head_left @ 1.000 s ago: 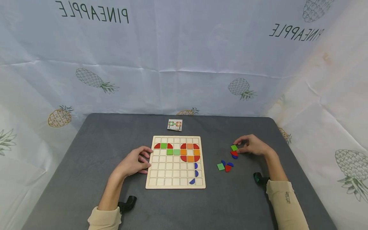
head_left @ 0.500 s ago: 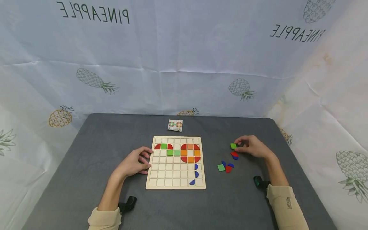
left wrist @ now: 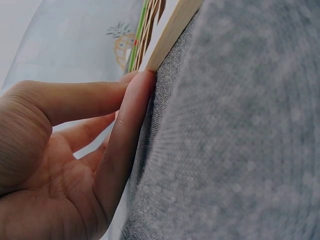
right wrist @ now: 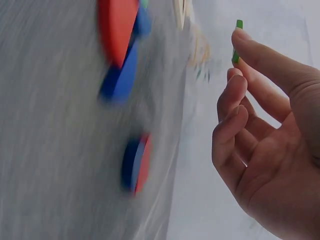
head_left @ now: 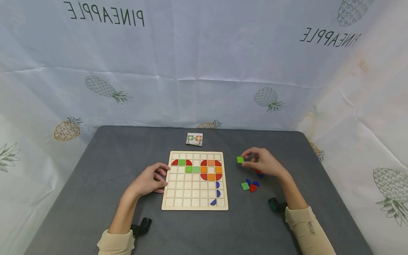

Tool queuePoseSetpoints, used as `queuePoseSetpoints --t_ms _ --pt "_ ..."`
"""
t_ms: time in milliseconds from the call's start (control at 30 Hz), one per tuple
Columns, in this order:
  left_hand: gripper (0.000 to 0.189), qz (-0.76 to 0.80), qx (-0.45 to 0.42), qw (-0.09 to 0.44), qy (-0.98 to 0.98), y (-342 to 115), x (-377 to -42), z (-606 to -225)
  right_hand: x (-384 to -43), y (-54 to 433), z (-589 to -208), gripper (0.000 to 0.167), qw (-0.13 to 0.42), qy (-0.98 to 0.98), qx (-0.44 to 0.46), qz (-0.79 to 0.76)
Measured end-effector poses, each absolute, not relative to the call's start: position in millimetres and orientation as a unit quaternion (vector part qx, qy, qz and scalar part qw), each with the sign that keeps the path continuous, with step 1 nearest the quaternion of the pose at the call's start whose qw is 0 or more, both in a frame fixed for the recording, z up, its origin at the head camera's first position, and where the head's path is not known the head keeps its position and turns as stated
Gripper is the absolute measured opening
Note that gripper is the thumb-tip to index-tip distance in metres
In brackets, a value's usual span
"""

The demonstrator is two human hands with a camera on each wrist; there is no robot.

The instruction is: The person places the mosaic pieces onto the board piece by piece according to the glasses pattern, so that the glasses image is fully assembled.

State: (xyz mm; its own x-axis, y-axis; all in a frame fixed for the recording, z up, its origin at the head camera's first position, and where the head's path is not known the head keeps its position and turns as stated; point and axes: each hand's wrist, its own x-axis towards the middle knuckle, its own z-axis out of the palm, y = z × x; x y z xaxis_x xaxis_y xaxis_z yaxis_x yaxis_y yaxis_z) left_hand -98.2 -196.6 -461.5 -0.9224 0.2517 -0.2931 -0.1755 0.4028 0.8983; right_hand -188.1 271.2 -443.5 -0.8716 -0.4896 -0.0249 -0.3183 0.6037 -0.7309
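Note:
A wooden grid board (head_left: 189, 193) lies on the table with red, green, orange and blue flat pieces in its squares. My left hand (head_left: 149, 180) holds its left edge; in the left wrist view, the thumb and another fingertip meet at the wooden rim. My right hand (head_left: 264, 162) pinches a green square tile (head_left: 240, 159) between thumb and fingertips, right of the board. The right wrist view shows this green tile (right wrist: 237, 42) edge-on, raised off the table. Partly hidden below the right hand lies a red piece (head_left: 259, 172) with a blue half-round piece.
Nearer me on the right, a light green square (head_left: 245, 186), a red piece (head_left: 253, 188) and blue half-rounds (head_left: 256, 183) form a loose cluster. A small pattern card (head_left: 194, 139) stands behind the board. A patterned cloth (head_left: 204, 95) hangs along the table's back edge.
My right hand has lifted the green square tile off the red and blue pieces and moved it left, toward the board. The left hand has stayed at the board's edge.

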Motion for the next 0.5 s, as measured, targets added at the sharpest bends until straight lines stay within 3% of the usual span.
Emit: queuePoseSetpoints --t_ms 500 --pt "0.054 0.548 0.029 0.197 0.812 -197.6 -98.9 -460.8 -186.8 183.5 -426.3 0.03 0.127 0.872 -0.285 -0.377"
